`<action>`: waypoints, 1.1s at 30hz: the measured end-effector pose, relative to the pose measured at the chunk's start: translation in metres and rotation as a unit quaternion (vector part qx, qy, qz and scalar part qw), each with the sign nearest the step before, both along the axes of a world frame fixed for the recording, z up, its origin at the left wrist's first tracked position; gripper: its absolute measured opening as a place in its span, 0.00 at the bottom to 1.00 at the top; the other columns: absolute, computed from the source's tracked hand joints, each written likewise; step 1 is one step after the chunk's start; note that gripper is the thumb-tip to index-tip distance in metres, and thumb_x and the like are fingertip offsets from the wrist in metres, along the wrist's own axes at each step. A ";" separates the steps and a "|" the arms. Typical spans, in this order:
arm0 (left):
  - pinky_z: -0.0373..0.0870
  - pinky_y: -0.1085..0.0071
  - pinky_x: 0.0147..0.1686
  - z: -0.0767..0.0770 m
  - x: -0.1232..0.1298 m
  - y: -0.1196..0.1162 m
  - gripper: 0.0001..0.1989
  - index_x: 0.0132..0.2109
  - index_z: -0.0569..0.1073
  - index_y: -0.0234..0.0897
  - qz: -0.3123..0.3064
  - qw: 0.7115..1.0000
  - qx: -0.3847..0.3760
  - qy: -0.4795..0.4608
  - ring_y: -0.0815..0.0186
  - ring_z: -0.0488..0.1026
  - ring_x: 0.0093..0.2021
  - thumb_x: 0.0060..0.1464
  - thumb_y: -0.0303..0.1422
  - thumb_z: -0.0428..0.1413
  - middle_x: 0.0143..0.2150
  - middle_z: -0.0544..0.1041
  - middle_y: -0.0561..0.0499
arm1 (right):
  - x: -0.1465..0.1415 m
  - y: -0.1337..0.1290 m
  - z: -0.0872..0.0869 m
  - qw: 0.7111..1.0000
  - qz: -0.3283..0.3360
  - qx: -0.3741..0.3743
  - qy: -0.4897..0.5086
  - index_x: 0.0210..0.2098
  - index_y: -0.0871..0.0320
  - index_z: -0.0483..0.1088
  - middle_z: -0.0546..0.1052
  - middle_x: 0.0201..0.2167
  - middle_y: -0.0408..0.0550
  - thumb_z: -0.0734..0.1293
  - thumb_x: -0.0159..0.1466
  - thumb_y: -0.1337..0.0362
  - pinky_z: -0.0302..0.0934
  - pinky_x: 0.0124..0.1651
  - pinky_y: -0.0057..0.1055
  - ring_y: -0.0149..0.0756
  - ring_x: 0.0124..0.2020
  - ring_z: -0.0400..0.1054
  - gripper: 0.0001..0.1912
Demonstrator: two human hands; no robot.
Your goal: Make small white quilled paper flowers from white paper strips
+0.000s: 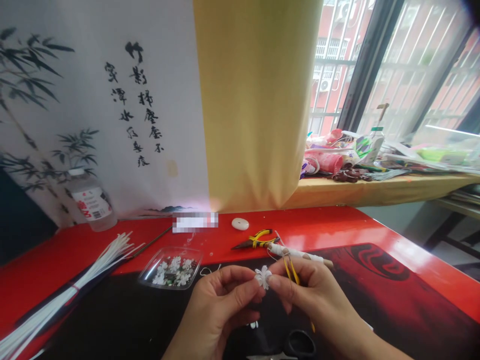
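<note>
A small white flower with several narrow petals is held up over the dark mat. My left hand pinches its left side between thumb and fingertips. From the other side, my right hand grips it with thumb and forefinger. A yellow-handled tool with a thin metal end passes through the right hand's fingers; its kind is partly hidden. Below the hands lie small white petal pieces and scissors with a black handle, cut off by the frame's lower edge.
A clear tray of white flowers stands left of the hands, beside a bundle of white strips. Yellow-handled pliers, a thread-wound stick and a white oval object lie behind. A bottle stands back left.
</note>
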State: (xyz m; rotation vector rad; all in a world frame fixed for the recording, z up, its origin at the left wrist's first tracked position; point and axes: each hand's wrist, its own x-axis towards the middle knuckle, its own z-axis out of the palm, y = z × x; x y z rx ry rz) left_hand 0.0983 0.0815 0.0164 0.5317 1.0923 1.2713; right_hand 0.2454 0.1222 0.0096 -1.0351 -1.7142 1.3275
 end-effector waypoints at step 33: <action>0.67 0.78 0.24 -0.006 -0.005 0.008 0.05 0.27 0.74 0.32 0.000 0.992 0.048 0.116 0.68 0.71 0.29 0.41 0.31 0.59 0.30 0.78 0.47 | 0.019 -0.010 0.014 0.704 -0.015 0.643 -0.301 0.39 0.66 0.67 0.74 0.26 0.51 0.54 0.61 0.72 0.65 0.29 0.30 0.37 0.29 0.68 0.13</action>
